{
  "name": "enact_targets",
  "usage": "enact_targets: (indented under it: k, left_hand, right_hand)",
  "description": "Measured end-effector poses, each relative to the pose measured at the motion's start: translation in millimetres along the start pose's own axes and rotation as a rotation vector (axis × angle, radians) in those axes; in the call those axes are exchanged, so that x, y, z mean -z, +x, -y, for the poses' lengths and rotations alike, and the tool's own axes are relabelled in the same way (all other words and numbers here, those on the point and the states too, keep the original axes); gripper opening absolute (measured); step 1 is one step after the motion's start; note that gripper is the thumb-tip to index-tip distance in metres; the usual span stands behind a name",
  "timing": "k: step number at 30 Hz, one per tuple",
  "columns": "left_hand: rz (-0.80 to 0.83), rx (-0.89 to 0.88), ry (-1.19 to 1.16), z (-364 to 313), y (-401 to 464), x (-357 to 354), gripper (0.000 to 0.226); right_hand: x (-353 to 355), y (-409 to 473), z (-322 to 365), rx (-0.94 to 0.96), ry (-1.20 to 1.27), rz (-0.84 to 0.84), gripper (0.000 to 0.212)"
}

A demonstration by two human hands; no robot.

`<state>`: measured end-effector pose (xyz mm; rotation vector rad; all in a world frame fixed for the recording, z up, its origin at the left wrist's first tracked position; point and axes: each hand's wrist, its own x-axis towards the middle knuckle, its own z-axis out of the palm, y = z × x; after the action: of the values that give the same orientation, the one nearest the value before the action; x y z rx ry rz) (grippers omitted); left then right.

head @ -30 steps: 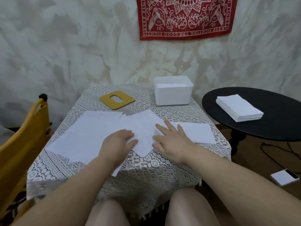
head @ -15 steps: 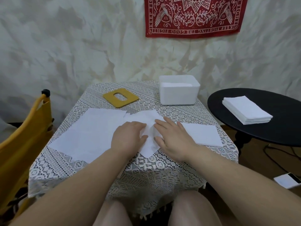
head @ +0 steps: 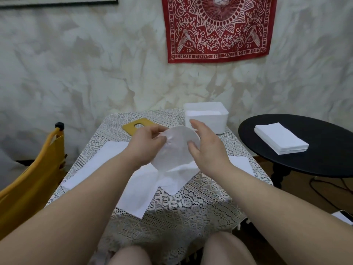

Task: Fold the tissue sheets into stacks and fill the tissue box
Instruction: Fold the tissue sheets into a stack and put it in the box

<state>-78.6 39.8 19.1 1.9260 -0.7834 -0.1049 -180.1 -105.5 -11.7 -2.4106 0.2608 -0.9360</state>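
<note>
1. Tissue sheet lifted above the table, curved, its lower edge trailing onto the flat sheets spread on the lace cloth.
2. Left hand: grip clamped on the sheet's left edge, thumb and fingers pinching.
3. Right hand: fingers straight and apart, thumb touching the sheet's right side.
4. Tissue box open at the table's far right corner, white tissue inside.
5. Yellow lid beside it, left.
6. Folded stack on the black round table, well apart.
</note>
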Motion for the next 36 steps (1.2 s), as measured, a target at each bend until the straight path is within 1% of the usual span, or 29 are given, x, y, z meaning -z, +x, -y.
enact_targets:
  k: [3,8,10,12,14,16,19,20,22,24,27,31,33,34,35,36]
  left_hand:
    - [0.010,-0.010,-0.023,-0.4,-6.0,-2.6,0.029]
    - [-0.054,-0.013,-0.062,-3.7,-11.5,-10.0,0.022]
    - [-0.082,-0.034,-0.062,-7.2,-13.2,-13.0,0.020]
    - [-0.092,-0.060,-0.065,-10.7,-15.3,-16.1,0.017]
    - [-0.099,-0.082,-0.061,-13.5,-17.1,-17.8,0.017]
    - [-0.113,-0.111,-0.046,-16.9,-19.5,-18.7,0.019]
    - [-0.116,-0.161,-0.055,-22.2,-23.3,-19.8,0.020]
    - [-0.114,-0.168,-0.060,-23.4,-24.2,-20.5,0.020]
    - [-0.109,-0.178,-0.093,-23.9,-25.5,-22.1,0.020]
    - [-0.105,-0.171,-0.124,-23.6,-26.0,-23.9,0.020]
    - [-0.093,-0.156,-0.159,-24.3,-26.9,-26.6,0.018]
    - [-0.076,-0.146,-0.174,-22.0,-27.8,-30.2,0.013]
    - [-0.148,-0.174,-0.032,-18.8,-26.1,-29.8,0.015]
    - [-0.181,-0.214,0.085,-18.3,-24.9,-28.1,0.026]
    - [-0.180,-0.278,0.191,-18.5,-23.6,-25.9,0.038]
    - [-0.151,-0.345,0.279,-20.0,-22.1,-24.1,0.046]
  right_hand:
    - [4.7,-2.3,1.7,-0.016,-0.038,-0.142,0.042]
    - [10.9,-8.6,0.0,0.027,-0.135,-0.322,0.032]
    - [12.3,-10.0,0.1,0.051,-0.147,-0.356,0.033]
    - [12.5,-12.5,1.2,0.084,-0.145,-0.360,0.040]
    - [12.4,-13.7,1.7,0.099,-0.145,-0.356,0.050]
    - [12.3,-14.0,2.2,0.089,-0.147,-0.349,0.053]
    - [8.8,-13.8,2.0,0.101,-0.136,-0.314,0.044]
    - [7.7,-14.3,2.9,0.093,-0.115,-0.275,0.042]
    - [8.1,-15.7,6.3,0.040,-0.062,-0.141,0.039]
    - [9.8,-17.0,8.2,-0.002,-0.027,-0.042,0.031]
    - [12.6,-18.6,11.2,-0.027,0.042,-0.022,0.020]
    - [15.3,-17.4,10.9,-0.047,0.069,-0.032,0.016]
    - [17.4,-16.0,7.6,-0.030,0.033,-0.016,0.015]
    - [18.8,-15.4,5.9,-0.014,0.012,-0.006,0.016]
    - [20.1,-14.9,4.6,0.003,-0.011,0.008,0.017]
    - [21.4,-14.4,3.6,0.019,-0.035,0.024,0.018]
